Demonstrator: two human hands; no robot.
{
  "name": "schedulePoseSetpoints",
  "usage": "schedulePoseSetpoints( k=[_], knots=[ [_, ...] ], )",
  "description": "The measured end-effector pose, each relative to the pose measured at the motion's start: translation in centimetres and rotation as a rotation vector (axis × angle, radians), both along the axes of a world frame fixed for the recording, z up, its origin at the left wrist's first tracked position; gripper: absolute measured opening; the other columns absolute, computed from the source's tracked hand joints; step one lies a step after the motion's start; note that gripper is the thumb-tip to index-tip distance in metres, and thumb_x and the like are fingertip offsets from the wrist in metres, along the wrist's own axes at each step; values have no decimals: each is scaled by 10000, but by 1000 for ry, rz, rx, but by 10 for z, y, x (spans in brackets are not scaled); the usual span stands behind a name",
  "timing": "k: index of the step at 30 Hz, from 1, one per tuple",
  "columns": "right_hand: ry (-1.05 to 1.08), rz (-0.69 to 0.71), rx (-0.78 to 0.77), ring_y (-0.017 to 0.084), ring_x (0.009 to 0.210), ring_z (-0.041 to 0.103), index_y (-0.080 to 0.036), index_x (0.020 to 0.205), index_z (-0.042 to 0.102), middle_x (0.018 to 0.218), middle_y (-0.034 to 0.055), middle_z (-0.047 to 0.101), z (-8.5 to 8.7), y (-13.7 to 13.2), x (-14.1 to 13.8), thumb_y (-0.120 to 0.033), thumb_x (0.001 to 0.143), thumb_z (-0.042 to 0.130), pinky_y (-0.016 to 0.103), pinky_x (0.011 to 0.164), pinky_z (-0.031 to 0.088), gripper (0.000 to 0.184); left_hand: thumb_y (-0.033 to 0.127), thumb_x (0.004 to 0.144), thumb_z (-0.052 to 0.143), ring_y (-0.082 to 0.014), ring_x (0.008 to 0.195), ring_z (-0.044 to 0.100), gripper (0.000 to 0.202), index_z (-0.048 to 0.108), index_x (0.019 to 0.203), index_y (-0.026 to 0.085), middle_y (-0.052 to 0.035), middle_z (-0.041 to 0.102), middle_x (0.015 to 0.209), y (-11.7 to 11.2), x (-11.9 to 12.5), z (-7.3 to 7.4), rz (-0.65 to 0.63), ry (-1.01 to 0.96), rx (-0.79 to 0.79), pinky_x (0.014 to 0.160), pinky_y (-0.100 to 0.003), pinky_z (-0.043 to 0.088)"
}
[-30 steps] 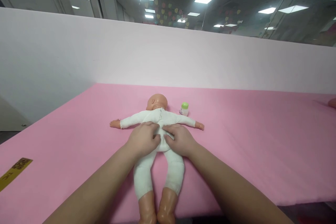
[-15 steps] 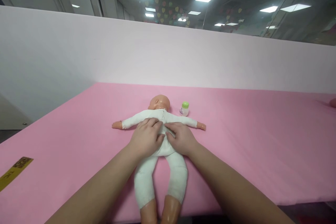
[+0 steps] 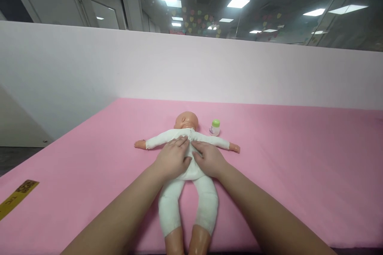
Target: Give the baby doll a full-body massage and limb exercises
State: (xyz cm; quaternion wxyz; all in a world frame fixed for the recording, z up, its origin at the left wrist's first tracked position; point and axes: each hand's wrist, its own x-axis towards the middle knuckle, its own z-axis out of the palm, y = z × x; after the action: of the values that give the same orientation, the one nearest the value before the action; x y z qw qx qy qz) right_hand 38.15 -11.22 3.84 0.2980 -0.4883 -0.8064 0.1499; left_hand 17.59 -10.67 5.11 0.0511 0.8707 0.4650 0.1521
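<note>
Both flat, open hands, left hand and right hand, slid chestward on soft white-suited doll.

White-suited doll, green-capped bottle, pink table

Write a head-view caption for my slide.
Both hands, left hand and right hand, press the white-suited plastic baby doll on pink mat.

Two bare forearms, no sleeves, hands ungloved (no rings or watch)
</note>
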Motion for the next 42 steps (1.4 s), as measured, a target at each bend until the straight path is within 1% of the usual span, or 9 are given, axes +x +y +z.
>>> schedulePoseSetpoints(
  k=[6, 10, 13, 19, 22, 27, 31, 36, 42],
  knots=[
    [-20, 2, -20, 264, 1403, 554, -172, 1478, 617, 1483, 100, 622, 1, -1, 0, -287, 994, 553, 438, 1218, 407, 501, 377, 959, 524, -314, 1555, 364, 683, 455, 1595, 140, -136, 410, 1673, 2, -2, 6, -9, 25, -26, 1289, -504, 257],
    [-60, -49, -23, 297, 1574, 308, -84, 1625, 393, 1681, 147, 354, -5, 4, -1, -311, 926, 622, 479, 1307, 257, 770, 378, 902, 558, -316, 1636, 120, 857, 279, 1676, 136, -117, 183, 1758, 8, -1, 1, 2, 61, -4, 1321, -550, 98],
    [-78, -20, -103, 301, 1612, 195, -66, 1665, 278, 1719, 151, 250, -9, 11, -1, -320, 917, 619, 484, 1329, 187, 861, 421, 889, 562, -323, 1638, 107, 921, 214, 1693, 137, -126, 115, 1765, 17, 0, -4, -3, 69, -44, 1312, -577, 106],
    [-56, 4, -177, 299, 1611, 201, -102, 1665, 300, 1707, 137, 291, -16, 20, 1, -361, 936, 613, 493, 1322, 189, 835, 394, 846, 602, -348, 1602, 246, 902, 313, 1667, 157, -142, 257, 1735, 24, 1, -7, -34, 20, -83, 1299, -606, 133],
    [-9, -46, -130, 298, 1599, 241, -115, 1636, 383, 1676, 130, 370, -20, 17, 1, -394, 965, 596, 490, 1310, 222, 757, 395, 850, 630, -335, 1564, 338, 798, 456, 1600, 184, -134, 387, 1685, 22, -2, -8, -7, -143, -60, 1297, -550, 200],
    [4, -252, 18, 351, 1440, 472, -127, 1452, 626, 1468, 132, 621, -17, 6, 2, -428, 965, 604, 509, 1232, 345, 573, 451, 911, 577, -306, 1189, 664, 396, 731, 1186, 211, -111, 719, 1270, 24, -19, -9, 309, -483, 19, 1037, -443, 503],
    [51, -323, -48, 366, 1356, 547, -167, 1470, 600, 1439, 144, 629, -13, 5, 10, -486, 969, 600, 524, 1146, 429, 594, 653, 922, 510, -353, 940, 714, 494, 744, 922, 218, -118, 770, 965, 34, -36, -10, 501, -481, -279, 823, -460, 523],
    [202, -287, -160, 350, 1423, 500, -216, 1556, 501, 1529, 132, 552, -18, 10, 15, -535, 949, 633, 515, 1168, 422, 698, 791, 849, 556, -371, 1094, 702, 631, 741, 984, 203, -134, 779, 1111, 45, -41, -21, 473, -665, -588, 914, -425, 512],
    [281, -262, -174, 307, 1469, 452, -225, 1559, 492, 1569, 102, 515, -25, 12, 11, -501, 913, 691, 498, 1222, 378, 730, 718, 831, 652, -323, 992, 697, 538, 658, 914, 186, -98, 740, 1001, 36, -25, -27, 359, -884, -565, 809, -380, 525]
  ],
)
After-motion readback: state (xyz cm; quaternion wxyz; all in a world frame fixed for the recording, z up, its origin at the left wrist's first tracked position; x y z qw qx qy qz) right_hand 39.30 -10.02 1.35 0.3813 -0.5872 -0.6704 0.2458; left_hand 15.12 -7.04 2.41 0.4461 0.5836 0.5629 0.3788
